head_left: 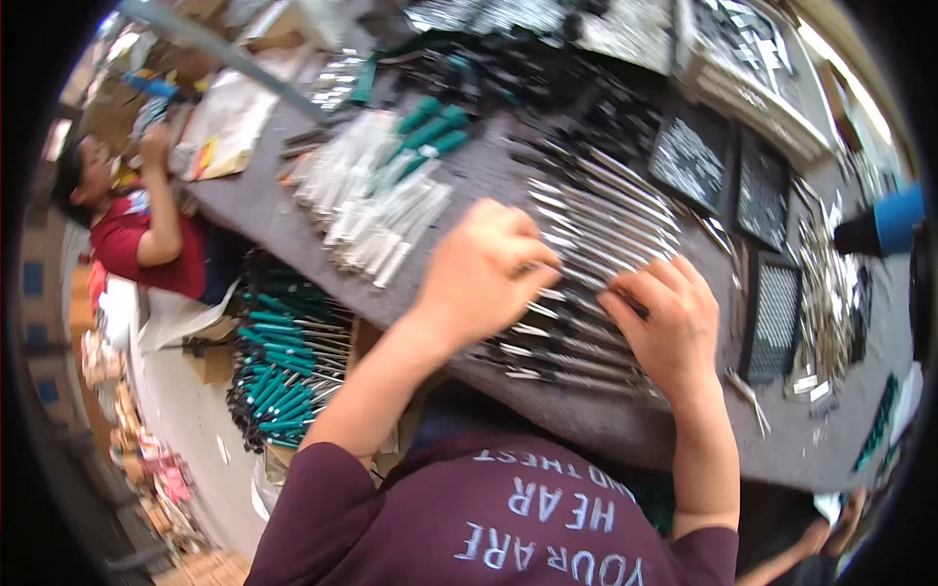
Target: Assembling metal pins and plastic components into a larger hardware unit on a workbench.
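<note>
A row of slim metal rods (611, 230) with black sections and silver tips lies side by side on the grey table in front of me. My left hand (489, 269) is over the silver-tipped ends, its fingers curled and pinched together. Above the rods' other ends, my right hand (669, 317) has thumb and index finger drawn together. What either hand pinches, if anything, is too small and blurred to make out. To the left of the rods lies a pile of clear-wrapped pieces (362, 195), with several green handles (430, 132) on top.
Black trays (689, 156) and a mesh-like black tray (777, 317) stand right, beside loose metal rods (826, 293). Black parts (449, 73) heap at the back. Below the table's left edge sits a stack of green-handled tools (283, 361). Another person (147, 220) works at far left.
</note>
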`<state>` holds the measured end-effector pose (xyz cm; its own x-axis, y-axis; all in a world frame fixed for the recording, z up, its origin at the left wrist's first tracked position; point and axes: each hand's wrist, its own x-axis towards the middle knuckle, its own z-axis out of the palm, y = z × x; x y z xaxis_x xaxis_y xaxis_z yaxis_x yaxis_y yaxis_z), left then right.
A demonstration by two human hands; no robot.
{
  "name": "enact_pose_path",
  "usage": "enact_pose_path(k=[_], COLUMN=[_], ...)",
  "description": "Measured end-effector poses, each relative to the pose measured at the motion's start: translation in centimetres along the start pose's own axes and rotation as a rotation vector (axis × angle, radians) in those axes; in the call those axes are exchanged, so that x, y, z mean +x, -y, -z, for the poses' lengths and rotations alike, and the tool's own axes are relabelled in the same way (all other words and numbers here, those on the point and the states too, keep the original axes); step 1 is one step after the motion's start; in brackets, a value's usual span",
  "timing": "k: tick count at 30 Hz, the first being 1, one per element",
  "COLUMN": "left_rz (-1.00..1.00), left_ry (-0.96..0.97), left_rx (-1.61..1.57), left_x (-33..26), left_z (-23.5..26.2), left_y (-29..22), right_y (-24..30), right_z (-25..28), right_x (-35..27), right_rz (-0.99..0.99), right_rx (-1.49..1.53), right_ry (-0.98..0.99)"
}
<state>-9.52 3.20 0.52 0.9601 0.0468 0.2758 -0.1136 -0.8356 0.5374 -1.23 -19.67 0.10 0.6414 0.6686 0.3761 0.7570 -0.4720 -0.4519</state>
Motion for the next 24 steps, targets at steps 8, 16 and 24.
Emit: enact_pose_path(k=[8,16,24], left_rz=[-0.069,-0.111,-0.221], left_ry=[0.068,0.029,-0.170], left_rx=[0.127,0.144,0.226], left_x=[0.8,0.8,1.2], left_z=[-2.0,-2.9,-2.8], left_y=[-0.9,0.4,-2.0], right_y=[0.6,0.3,-0.2], right_z=[0.8,0.2,0.6], right_x=[-1.0,-0.6,-0.8], right_rz=[-0.078,-0.156,-0.075], right_rx=[0.061,0.129,0.147], right_ry=[-0.004,0.039,0.022])
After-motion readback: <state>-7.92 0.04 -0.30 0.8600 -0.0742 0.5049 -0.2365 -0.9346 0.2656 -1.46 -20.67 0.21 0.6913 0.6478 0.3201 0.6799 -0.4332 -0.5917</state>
